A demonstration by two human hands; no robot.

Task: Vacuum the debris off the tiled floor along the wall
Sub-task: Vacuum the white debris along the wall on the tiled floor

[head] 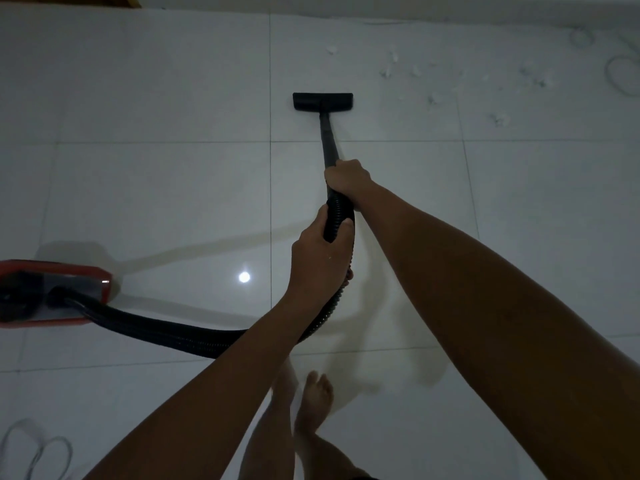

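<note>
Right hand [348, 180] is clutching the stiff, light wand [329, 140]; left hand [320, 256] is gripping the bendy hose [173, 329], steering toward debris [498, 119].

A pale cord [33, 452] lies in loops at the lower left corner. More thin loops of cord [620, 72] lie at the upper right, near the wall. A round glare spot [244, 277] shines mid-floor. A brown wooden edge [133, 0] shows at top left.
</note>
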